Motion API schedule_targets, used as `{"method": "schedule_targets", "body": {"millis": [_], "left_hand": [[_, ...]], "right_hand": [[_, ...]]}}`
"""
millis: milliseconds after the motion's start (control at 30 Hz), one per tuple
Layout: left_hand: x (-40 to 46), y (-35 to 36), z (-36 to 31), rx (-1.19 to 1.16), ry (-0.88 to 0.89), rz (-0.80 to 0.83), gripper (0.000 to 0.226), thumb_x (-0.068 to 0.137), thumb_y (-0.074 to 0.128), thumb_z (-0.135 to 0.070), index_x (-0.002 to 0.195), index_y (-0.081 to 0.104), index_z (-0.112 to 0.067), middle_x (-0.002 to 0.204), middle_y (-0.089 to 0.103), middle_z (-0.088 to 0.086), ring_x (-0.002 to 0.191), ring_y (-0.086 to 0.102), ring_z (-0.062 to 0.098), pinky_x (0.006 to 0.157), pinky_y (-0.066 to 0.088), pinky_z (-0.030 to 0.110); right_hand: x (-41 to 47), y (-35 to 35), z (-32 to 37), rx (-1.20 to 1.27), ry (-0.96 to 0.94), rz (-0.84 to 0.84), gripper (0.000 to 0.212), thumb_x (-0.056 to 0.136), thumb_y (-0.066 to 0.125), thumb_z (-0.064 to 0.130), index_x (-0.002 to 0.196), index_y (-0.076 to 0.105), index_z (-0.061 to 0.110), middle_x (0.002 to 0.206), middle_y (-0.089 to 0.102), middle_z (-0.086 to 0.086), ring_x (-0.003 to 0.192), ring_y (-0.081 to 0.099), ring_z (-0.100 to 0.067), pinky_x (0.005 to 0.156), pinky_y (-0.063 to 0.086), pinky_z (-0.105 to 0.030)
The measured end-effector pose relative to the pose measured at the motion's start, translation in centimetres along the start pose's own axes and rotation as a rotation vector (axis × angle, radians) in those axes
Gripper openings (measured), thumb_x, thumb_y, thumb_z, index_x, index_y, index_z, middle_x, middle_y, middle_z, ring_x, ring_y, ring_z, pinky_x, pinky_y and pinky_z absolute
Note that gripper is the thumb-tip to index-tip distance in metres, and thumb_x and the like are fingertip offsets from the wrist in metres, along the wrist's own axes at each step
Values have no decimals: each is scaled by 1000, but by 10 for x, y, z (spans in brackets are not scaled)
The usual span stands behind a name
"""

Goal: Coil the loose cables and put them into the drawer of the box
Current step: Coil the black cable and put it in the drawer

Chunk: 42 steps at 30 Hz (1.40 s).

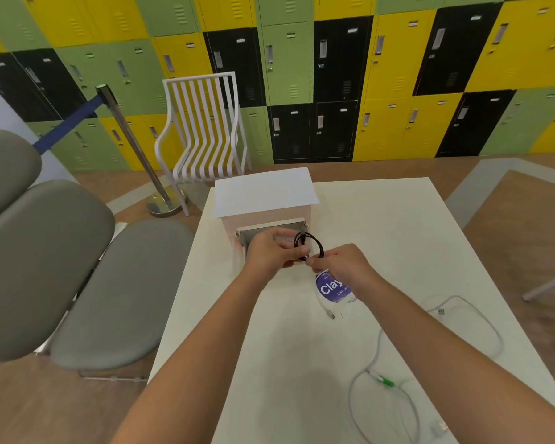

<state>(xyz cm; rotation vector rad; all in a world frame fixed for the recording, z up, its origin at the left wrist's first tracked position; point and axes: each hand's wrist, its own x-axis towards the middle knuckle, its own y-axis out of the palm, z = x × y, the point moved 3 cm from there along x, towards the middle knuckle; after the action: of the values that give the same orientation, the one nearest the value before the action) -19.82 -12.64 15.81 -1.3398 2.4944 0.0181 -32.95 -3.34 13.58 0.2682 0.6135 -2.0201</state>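
A small white box (263, 193) stands at the far side of the white table (382, 238), its drawer (247, 235) pulled out toward me. Just above the drawer's front, both hands hold a coiled black cable (316, 243). My left hand (274, 249) grips the coil's left side, and my right hand (342, 262) pinches its lower right. A loose white cable (481, 322) lies on the table at the right. A second pale cable with a green connector (385, 382) lies near the front edge.
A purple-and-white "Clay" packet (330, 290) lies under my right wrist, with a short white cable end (329, 312) beside it. Grey padded seats (77, 267) line the left. A white slatted chair (205, 129) and a barrier post (135, 145) stand behind the table.
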Motion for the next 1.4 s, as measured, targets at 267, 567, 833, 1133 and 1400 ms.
{"method": "schedule_targets", "body": {"millis": [267, 567, 833, 1133, 1400], "left_hand": [[-1, 0, 6, -30, -78, 101, 26, 78, 81, -20, 102, 75, -12, 93, 77, 4, 85, 73, 14, 75, 57, 24], [12, -2, -16, 375, -18, 90, 23, 69, 88, -13, 89, 75, -11, 81, 74, 8, 65, 69, 17, 62, 60, 28], [14, -2, -9, 332, -21, 26, 22, 70, 84, -2, 87, 75, -11, 78, 70, 9, 57, 63, 18, 63, 62, 33], [8, -1, -8, 119, -11, 93, 10, 79, 79, -7, 86, 72, -7, 72, 70, 7, 57, 66, 13, 60, 59, 22], [6, -2, -12, 62, -9, 170, 20, 89, 69, -15, 104, 74, -2, 76, 74, 1, 64, 70, 11, 65, 60, 26]], "right_hand": [[4, -3, -1, 17, 32, 4, 20, 73, 81, 28, 77, 75, 10, 71, 71, 1, 76, 65, -25, 80, 54, -36], [1, 1, 3, -60, 34, 16, 21, 77, 79, 27, 82, 75, 7, 67, 67, 4, 72, 60, -21, 68, 46, -27], [2, 5, 4, -110, 54, 17, 25, 78, 78, 30, 86, 76, 7, 76, 69, -1, 81, 62, -25, 75, 49, -32], [6, -3, 2, -26, 94, 7, 26, 73, 82, 27, 85, 75, 5, 66, 69, 2, 77, 65, -25, 78, 54, -36], [3, -9, 6, 3, 126, 1, 26, 77, 79, 25, 89, 72, 2, 36, 54, 11, 56, 49, -16, 57, 41, -26]]}}
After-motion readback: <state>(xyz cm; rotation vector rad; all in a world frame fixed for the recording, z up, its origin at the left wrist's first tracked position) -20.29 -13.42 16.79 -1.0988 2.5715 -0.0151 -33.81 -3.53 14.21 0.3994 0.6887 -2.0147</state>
